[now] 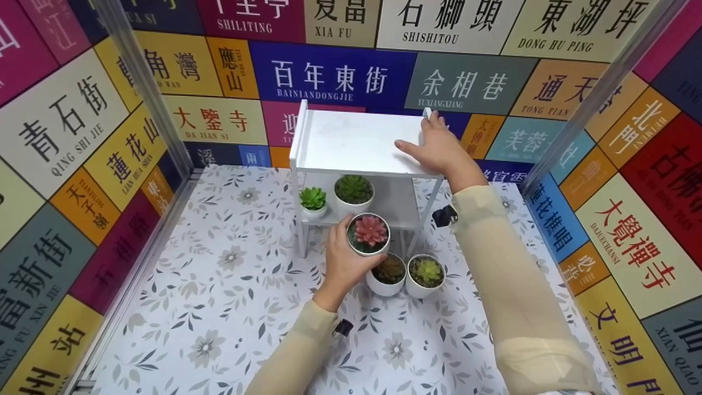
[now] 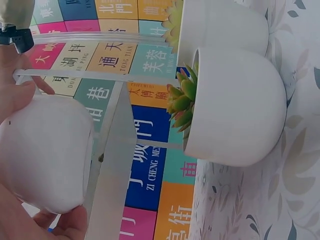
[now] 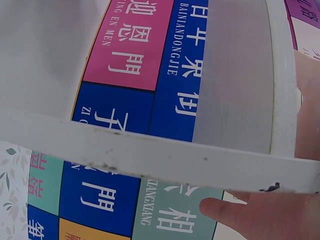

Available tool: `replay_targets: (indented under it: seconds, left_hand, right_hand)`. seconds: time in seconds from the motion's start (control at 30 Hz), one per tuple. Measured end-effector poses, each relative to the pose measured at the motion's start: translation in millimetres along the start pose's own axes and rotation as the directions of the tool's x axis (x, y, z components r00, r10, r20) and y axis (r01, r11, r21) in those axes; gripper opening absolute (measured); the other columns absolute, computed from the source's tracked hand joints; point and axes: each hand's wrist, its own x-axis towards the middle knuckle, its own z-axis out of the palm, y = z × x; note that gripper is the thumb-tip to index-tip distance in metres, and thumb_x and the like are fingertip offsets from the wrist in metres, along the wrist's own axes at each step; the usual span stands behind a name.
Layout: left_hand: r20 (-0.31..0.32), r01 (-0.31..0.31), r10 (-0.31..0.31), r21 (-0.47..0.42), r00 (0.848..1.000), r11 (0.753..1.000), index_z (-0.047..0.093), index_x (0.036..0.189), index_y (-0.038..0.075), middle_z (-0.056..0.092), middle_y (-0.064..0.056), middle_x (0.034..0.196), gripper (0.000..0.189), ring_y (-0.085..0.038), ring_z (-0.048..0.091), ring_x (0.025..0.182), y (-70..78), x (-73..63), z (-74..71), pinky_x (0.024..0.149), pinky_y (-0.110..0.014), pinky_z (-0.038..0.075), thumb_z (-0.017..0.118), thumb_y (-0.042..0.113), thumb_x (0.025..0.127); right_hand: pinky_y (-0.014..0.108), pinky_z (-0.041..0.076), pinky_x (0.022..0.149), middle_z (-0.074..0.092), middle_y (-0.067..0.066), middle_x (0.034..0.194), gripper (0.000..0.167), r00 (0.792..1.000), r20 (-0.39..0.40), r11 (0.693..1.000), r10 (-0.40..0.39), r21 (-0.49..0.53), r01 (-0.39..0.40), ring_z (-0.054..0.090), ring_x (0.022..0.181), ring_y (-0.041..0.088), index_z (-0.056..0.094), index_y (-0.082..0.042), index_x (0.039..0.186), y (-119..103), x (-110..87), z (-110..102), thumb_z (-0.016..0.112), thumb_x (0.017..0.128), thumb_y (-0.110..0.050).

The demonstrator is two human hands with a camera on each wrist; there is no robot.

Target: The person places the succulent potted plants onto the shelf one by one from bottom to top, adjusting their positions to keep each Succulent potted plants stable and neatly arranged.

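My left hand (image 1: pixel 346 260) grips a white pot with a red succulent (image 1: pixel 370 230), fingers and thumb around its sides. That pot is in front of the white two-tier shelf rack (image 1: pixel 362 140), overlapping the lower tier's front edge in the head view. In the left wrist view the held white pot (image 2: pixel 45 150) appears side-on, above the level of the pots on the table. My right hand (image 1: pixel 441 145) holds the rack's top tier at its right edge, thumb over the top surface and fingers near the back corner post. In the right wrist view a white rail (image 3: pixel 150 157) partly hides the hand.
A small green succulent (image 1: pixel 313 198) and a larger potted green succulent (image 1: pixel 354 189) stand on the lower tier (image 1: pixel 397 203). A brownish succulent pot (image 1: pixel 386 281) and a yellow-green succulent pot (image 1: pixel 425 277) stand on the floral tablecloth (image 1: pixel 219 296). Sign-patterned walls (image 1: pixel 334 71) enclose the table.
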Motion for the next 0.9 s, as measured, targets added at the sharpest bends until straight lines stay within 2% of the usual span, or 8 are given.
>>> replay_targets:
  seconds: [0.47, 0.67, 0.9]
  left_hand:
    - [-0.061, -0.015, 0.012, -0.038, 0.998, 0.999, 0.053, 0.149, 0.01, 0.061, -0.012, 0.134, 0.109, -0.028, 0.059, 0.122, 5.7, 1.7, 13.7, 0.109, -0.048, 0.051, 0.101, 0.042, 0.056]
    - [-0.058, -0.002, 0.0, -0.035, 0.998, 0.999, 0.054, 0.148, 0.009, 0.061, -0.013, 0.135, 0.111, -0.03, 0.058, 0.123, 9.0, 1.1, 19.7, 0.109, -0.049, 0.05, 0.103, 0.04, 0.054]
    - [-0.073, 0.003, -0.005, -0.027, 0.997, 1.0, 0.055, 0.146, 0.009, 0.063, -0.012, 0.131, 0.108, -0.028, 0.058, 0.122, 14.4, 2.3, 25.3, 0.108, -0.046, 0.049, 0.102, 0.042, 0.054]
  right_hand:
    - [0.056, 0.0, 0.135, -0.016, 0.017, 0.177, 0.115, 1.0, -0.01, 1.0, 0.001, 0.019, -0.001, -0.009, 0.166, 0.04, 0.004, 0.0, 0.169, 0.4, 0.3, 0.7, 0.045, 0.097, -0.08]
    - [0.056, 0.0, 0.135, -0.016, 0.016, 0.177, 0.115, 1.0, -0.017, 1.0, 0.004, 0.022, -0.004, -0.008, 0.166, 0.039, 0.005, -0.001, 0.169, 0.2, 1.1, 1.6, 0.045, 0.096, -0.08]
    - [0.056, 0.001, 0.135, -0.016, 0.017, 0.177, 0.114, 1.0, -0.019, 1.0, 0.011, 0.02, -0.01, -0.007, 0.166, 0.04, 0.004, -0.001, 0.169, 0.9, 0.6, 1.4, 0.045, 0.097, -0.079]
